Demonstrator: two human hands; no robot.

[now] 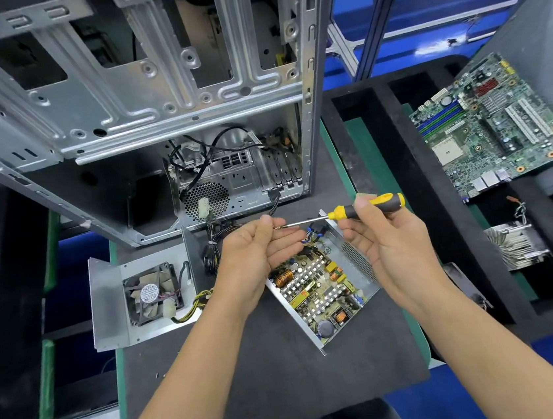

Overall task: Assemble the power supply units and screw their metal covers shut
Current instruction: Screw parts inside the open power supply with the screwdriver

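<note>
The step in hand looks like loading a screw onto the driver: the right hand [388, 234] grips the yellow-and-black screwdriver [366, 207] by its handle, fingers curled round it, shaft pointing left, while the left hand [259, 249] is raised palm-up with thumb and forefinger pinching at the tip, where a small screw [280, 227] seems to sit, though it is too small to be sure of. Both hands hover above the open power supply unit [322, 287], which lies on the dark mat [270, 382] with its circuit board bare and its metal walls upright on the near and right sides. The metal cover [114, 307], carrying the fan [152, 294], lies flat on the mat just left of the unit, not yet fitted, with cables running between the two. By my judgement the screw either fastens the board down or waits for the cover; next the tip must go down to a hole squarely, the screw kept seated, and the cover swung over without trapping the cables
</note>
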